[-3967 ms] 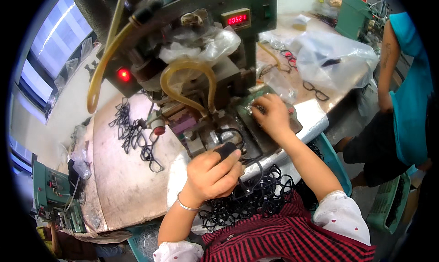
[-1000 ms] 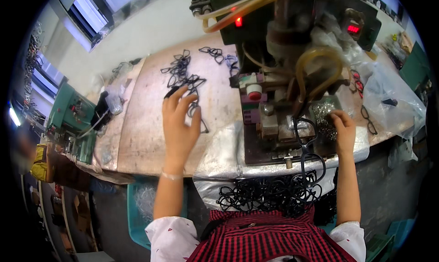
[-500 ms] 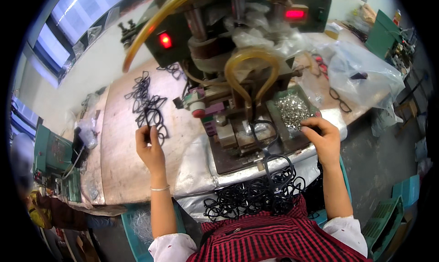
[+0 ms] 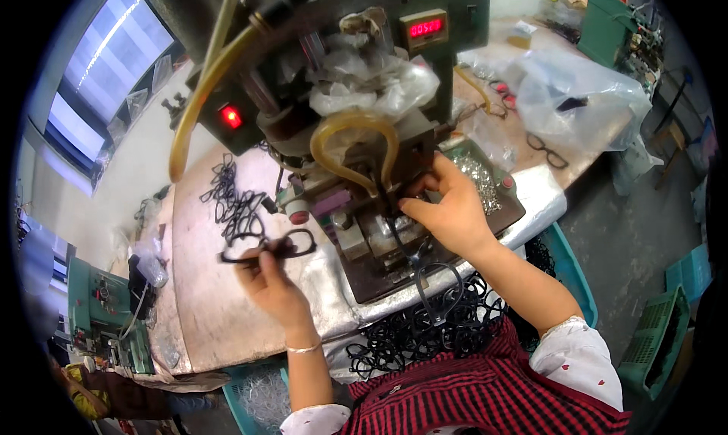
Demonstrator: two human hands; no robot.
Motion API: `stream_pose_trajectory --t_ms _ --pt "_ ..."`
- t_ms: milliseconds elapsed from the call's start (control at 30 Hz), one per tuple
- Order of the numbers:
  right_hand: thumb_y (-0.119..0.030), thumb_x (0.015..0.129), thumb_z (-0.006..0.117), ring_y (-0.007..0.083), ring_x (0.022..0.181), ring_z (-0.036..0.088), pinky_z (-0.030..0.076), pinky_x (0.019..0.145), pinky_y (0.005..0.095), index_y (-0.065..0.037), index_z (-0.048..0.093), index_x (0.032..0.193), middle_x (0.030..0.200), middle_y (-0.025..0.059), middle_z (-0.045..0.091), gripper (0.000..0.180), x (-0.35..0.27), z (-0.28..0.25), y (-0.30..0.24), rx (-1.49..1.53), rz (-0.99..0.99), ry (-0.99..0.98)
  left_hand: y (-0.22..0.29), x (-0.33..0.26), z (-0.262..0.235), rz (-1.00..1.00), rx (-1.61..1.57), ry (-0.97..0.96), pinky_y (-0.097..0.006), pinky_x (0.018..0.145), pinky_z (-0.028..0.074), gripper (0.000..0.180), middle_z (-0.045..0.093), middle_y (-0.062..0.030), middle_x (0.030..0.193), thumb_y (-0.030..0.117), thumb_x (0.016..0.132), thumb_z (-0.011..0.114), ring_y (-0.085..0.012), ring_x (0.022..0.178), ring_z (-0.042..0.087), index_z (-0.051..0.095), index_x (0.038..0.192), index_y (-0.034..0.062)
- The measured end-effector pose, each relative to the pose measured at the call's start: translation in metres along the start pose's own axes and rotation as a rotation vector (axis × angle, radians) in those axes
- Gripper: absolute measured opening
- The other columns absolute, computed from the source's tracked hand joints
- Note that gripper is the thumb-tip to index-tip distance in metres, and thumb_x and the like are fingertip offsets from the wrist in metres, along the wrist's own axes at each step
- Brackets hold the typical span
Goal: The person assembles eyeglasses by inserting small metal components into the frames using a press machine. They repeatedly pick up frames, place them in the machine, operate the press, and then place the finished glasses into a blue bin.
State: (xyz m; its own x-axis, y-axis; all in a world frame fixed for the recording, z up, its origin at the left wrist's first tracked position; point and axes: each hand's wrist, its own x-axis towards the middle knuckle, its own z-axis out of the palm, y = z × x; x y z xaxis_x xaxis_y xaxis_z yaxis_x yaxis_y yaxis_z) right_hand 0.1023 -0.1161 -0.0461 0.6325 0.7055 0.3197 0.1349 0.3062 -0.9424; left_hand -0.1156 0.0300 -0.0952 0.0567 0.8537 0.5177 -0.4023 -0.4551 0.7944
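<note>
My left hand [image 4: 271, 287] is closed on a black eyeglass frame [image 4: 307, 242] and holds it up over the table, left of the press. At the press [image 4: 364, 241], my right hand [image 4: 455, 211] reaches in under the head. Its thumb and forefinger come together close to the tool; anything between them is too small to make out. Another black eyeglass frame [image 4: 438, 265] sits at the front of the press, its upper end beneath the tool, its lower rim hanging over the edge. Beside my right hand is a tray of small shiny metal parts [image 4: 485, 183].
Several black eyeglass frames [image 4: 227, 200] lie on the table at the left, and a tangled heap of black frames [image 4: 387, 348] rests before my apron. A yellowish hose [image 4: 353, 124] loops above the tool. A clear plastic bag [image 4: 580, 97] lies at the right.
My right hand has moved left from the metal parts to the tool. My left hand has picked up an eyeglass frame from the table and drawn it nearer. The head view has shifted.
</note>
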Motion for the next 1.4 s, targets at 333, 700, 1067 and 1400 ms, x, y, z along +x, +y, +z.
stream_pose_trajectory --t_ms 333,700,1067,1400 --pt "0.003 0.076 0.07 0.0087 0.081 0.06 0.046 0.076 0.0225 0.005 0.046 0.129 0.08 0.0024 0.065 0.058 0.003 0.003 -0.01 0.203 0.188 -0.003 0.084 0.037 0.088 0.253 -0.026 -0.279 -0.033 0.072 0.058 0.013 0.065 -0.0142 0.096 0.005 0.097 0.054 -0.0204 0.077 0.065 0.051 0.11 0.0006" --pt "-0.009 0.08 0.065 0.0301 0.116 0.059 0.044 0.102 0.0402 -0.007 0.063 0.12 0.12 0.0159 0.064 0.041 -0.024 -0.025 -0.013 -0.363 -0.151 0.037 0.093 -0.016 0.063 0.473 0.021 -0.495 -0.033 0.064 0.051 0.019 0.071 -0.0144 0.09 -0.007 0.083 0.06 -0.0243 0.067 0.067 0.058 0.097 0.006" --pt "-0.012 0.078 0.069 0.0355 0.094 0.06 0.047 0.082 0.043 -0.004 0.064 0.085 0.091 0.0158 0.064 0.012 0.001 -0.096 0.068 -0.923 -0.044 0.289 0.053 -0.022 0.096 1.014 0.406 -0.936 -0.03 0.053 0.05 0.023 0.071 -0.0076 0.103 0.006 0.064 0.069 -0.0203 0.064 0.057 0.064 0.086 0.0077" --pt "-0.011 0.088 0.067 0.0153 0.072 0.065 0.05 0.071 0.028 0.0 0.068 0.095 0.082 0.0084 0.071 0.014 0.003 -0.095 0.078 -0.581 -0.038 0.336 0.047 -0.025 0.089 0.94 0.406 -0.938 -0.037 0.072 0.056 0.024 0.068 -0.0084 0.11 0.014 0.068 0.071 -0.022 0.073 0.059 0.065 0.09 0.0067"
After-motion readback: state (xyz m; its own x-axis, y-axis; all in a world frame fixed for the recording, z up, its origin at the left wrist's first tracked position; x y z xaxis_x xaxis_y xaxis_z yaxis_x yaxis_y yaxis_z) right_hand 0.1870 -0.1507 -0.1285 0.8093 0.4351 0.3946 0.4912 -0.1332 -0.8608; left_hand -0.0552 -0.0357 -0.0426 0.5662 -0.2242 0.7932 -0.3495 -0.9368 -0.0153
